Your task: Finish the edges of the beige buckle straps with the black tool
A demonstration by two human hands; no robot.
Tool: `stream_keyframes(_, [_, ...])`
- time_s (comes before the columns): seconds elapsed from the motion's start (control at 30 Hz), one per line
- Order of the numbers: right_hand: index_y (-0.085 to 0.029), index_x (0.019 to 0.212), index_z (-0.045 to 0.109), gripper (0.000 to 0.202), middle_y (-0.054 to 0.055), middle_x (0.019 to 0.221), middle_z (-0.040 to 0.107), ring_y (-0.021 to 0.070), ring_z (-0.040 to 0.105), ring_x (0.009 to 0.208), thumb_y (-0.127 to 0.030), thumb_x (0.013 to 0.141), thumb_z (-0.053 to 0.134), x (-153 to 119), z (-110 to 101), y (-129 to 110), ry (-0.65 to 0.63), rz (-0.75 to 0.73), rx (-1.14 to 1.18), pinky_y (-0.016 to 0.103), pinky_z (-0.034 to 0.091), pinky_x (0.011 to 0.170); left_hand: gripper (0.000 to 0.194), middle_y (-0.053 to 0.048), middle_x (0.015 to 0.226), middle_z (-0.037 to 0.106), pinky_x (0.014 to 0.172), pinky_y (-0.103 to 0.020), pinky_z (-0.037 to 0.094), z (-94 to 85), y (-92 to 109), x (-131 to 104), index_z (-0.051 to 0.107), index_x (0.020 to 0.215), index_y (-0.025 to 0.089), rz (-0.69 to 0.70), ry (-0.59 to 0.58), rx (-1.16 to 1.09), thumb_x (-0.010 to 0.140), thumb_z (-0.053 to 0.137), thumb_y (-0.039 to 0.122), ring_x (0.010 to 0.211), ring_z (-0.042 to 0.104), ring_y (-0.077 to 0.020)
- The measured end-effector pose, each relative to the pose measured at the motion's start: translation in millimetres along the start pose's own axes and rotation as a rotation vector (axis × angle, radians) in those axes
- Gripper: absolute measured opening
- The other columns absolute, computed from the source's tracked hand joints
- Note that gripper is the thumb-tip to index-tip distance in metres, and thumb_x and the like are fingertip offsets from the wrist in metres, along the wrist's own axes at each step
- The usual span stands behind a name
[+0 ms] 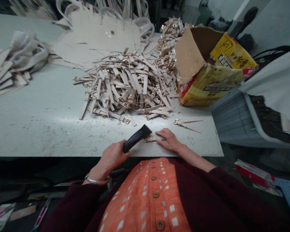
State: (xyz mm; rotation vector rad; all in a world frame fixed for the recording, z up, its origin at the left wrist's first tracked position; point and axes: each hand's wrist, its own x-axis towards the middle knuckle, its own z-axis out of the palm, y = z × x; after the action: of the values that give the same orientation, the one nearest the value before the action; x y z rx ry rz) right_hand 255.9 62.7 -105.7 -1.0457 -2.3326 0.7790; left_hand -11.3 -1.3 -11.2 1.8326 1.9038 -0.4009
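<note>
My left hand (113,157) is closed round the lower end of a black handheld tool (136,138) with a flared, flat head, shaped like a hair clipper. Its head points up and right, just above a beige buckle strap (150,139) near the table's front edge. The fingers of my right hand (169,140) hold that strap down by its right end. Part of the strap is hidden under the tool and my fingers. Farther right lies a separate buckle strap (187,124) with two tails and a gold buckle. Beyond my hands rises a large pile of similar straps (135,82).
A yellow cardboard box (207,85) stands open at the table's right end, with more buckled straps (170,38) behind it. Flat beige bag panels (99,32) with handles lie at the back, others (4,69) at left. A grey bin (232,112) adjoins the right edge.
</note>
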Motion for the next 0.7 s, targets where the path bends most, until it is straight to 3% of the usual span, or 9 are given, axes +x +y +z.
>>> stream_keyframes(0.13, [-0.021,0.097,0.062,0.021,0.005,0.090,0.056,0.0182,0.049,0.086,-0.026,0.077,0.063,2.6,5.3,-7.9,0.028,0.070,-0.056,0.033,0.039,0.078,0.036,-0.005,0.085,0.067,0.064,-0.026,0.041,-2.4,-18.3,-10.3,0.054,0.104,0.023,-0.024,-0.003,0.033,0.071,0.047,0.034,0.081,0.063,-0.0208])
stream_keyframes(0.3, [-0.018,0.086,0.059,0.010,0.004,0.087,0.058,0.0182,0.050,0.086,-0.015,0.077,0.058,0.1,6.9,-14.9,0.039,0.014,-0.094,0.033,0.035,0.077,0.028,-0.004,0.080,0.067,0.060,-0.024,0.040,1.9,-15.8,-23.0,0.055,0.097,0.024,-0.032,-0.063,0.000,0.072,0.045,0.034,0.077,0.063,-0.0196])
stream_keyframes(0.43, [-0.017,0.084,0.056,0.012,0.006,0.087,0.058,0.0194,0.049,0.086,-0.009,0.077,0.052,-8.2,9.2,-13.4,0.060,-0.047,-0.083,0.034,0.036,0.077,0.027,-0.003,0.079,0.067,0.061,-0.024,0.040,7.9,-11.9,-30.8,0.054,0.096,0.024,0.018,-0.094,-0.022,0.071,0.045,0.030,0.076,0.063,-0.0186])
stream_keyframes(0.7, [-0.019,0.083,0.056,0.005,0.006,0.086,0.057,0.0182,0.049,0.084,-0.016,0.079,0.054,-12.5,8.9,-9.5,0.062,-0.113,0.091,0.034,0.040,0.077,0.036,-0.007,0.087,0.067,0.065,-0.027,0.042,21.3,-14.3,-30.1,0.052,0.106,0.023,0.068,-0.117,0.084,0.071,0.045,0.028,0.082,0.063,-0.0210])
